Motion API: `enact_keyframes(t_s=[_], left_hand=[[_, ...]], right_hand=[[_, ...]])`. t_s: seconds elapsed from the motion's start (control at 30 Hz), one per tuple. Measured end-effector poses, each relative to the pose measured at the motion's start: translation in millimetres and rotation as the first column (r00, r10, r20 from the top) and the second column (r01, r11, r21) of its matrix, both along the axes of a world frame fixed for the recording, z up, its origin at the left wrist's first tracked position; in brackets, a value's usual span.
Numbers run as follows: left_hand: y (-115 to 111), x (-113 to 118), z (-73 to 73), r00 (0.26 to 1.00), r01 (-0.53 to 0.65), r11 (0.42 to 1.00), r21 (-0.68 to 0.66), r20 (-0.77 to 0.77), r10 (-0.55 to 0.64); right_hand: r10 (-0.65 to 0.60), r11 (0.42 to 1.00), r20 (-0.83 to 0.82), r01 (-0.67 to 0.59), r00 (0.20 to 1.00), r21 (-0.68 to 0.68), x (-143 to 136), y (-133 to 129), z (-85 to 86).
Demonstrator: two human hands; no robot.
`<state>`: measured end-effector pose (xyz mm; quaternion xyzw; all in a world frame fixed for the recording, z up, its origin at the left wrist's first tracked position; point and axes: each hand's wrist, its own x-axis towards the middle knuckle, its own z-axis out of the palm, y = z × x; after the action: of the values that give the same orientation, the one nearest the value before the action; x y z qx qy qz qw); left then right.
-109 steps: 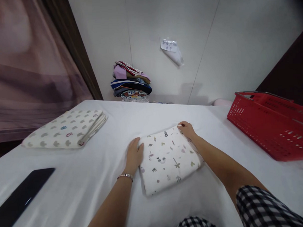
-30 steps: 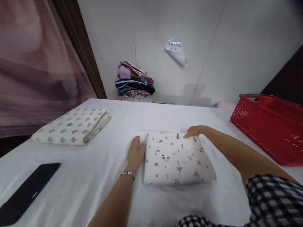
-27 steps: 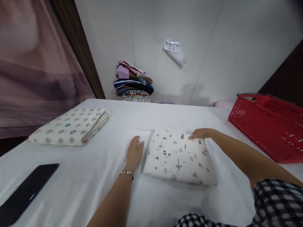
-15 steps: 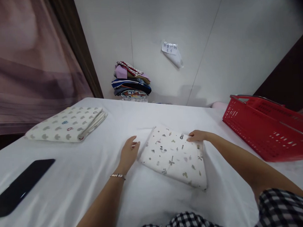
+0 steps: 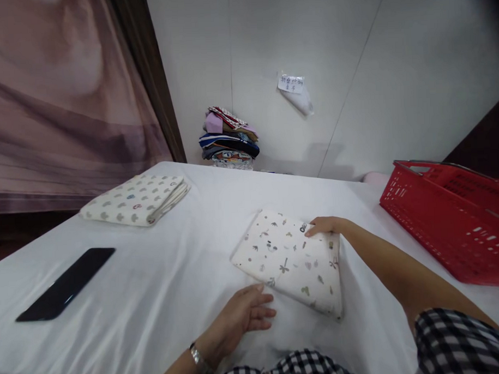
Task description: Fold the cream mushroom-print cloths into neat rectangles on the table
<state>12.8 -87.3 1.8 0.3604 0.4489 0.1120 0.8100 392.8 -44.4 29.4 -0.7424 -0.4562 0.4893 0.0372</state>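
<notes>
A folded white cloth (image 5: 288, 262) printed with small leaves, palms and animals lies flat in front of me, turned slightly askew. At its far right edge my right hand (image 5: 325, 226) grips it, thumb on top and the other fingers mostly hidden behind the edge. My left hand (image 5: 248, 313) is open, palm turned toward the cloth and fingers apart, just off its near left edge. A bracelet (image 5: 199, 359) circles the left wrist.
White sheeting (image 5: 174, 277) covers the table. Another folded cloth (image 5: 131, 202) with grey mouse-head prints lies at left, behind a black phone-like slab (image 5: 67, 283). A red basket (image 5: 451, 223) stands at right. Folded fabrics (image 5: 230, 138) are stacked by the wall.
My left hand has moved from the cloth's left side toward me, to its near edge, and turned its palm. The right hand stays on the cloth. The view has shifted left.
</notes>
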Motion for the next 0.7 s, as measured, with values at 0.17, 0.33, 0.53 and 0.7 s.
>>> enact_keyframes(t_s=[0.17,0.33,0.53,0.7], left_hand=[[1,5,-5.3,0.983,-0.088,0.987,-0.136,0.151,0.109],[1,8,-3.8,0.978,-0.107,0.981,-0.164,0.159,0.133],[1,8,-7.6,0.975,-0.076,0.996,-0.055,0.204,0.085],[27,28,7.6,0.950,-0.168,0.983,0.078,0.281,0.140]], right_hand=[[-0.063,0.998,-0.152,0.058,0.986,-0.035,0,-2,10.1],[-0.116,0.991,-0.237,0.097,0.965,-0.092,-1,-6,11.0],[-0.168,0.983,-0.299,0.138,0.939,-0.119,6,-7,4.3],[-0.208,0.978,-0.373,0.204,0.904,-0.049,20,-20,4.7]])
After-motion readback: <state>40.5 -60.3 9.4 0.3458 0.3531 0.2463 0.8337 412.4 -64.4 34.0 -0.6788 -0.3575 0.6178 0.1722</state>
